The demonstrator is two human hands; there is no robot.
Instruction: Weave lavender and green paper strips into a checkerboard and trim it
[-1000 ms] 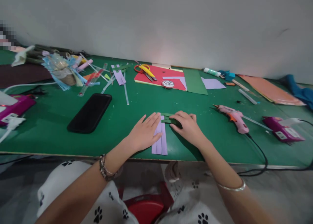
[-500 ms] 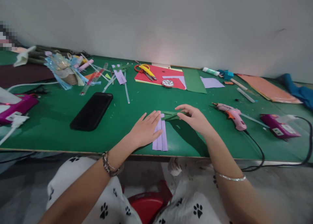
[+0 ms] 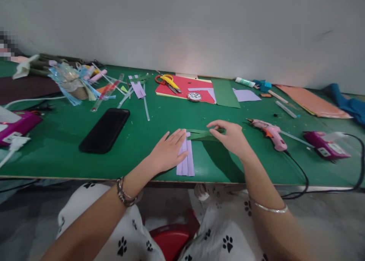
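Purple paper strips (image 3: 186,164) lie side by side near the front edge of the green table. My left hand (image 3: 168,151) rests flat over their left and upper part, fingers stretched out. Green paper strips (image 3: 199,135) cross the top of the purple ones and run off to the right. Their right ends are pinched between the thumb and fingers of my right hand (image 3: 229,136), which is raised a little and throws a shadow on the table. What lies beneath my left palm is hidden.
A black phone (image 3: 105,130) lies to the left. Yellow-handled scissors (image 3: 169,82) rest on red paper (image 3: 182,87) at the back. On the right are a pink glue gun (image 3: 268,132) with its cord and a purple power box (image 3: 325,145). A straw-like bundle (image 3: 75,86) stands back left.
My right hand has shifted slightly right, and the green strips in it look straighter and closer together. My left hand keeps its place on the purple strips.
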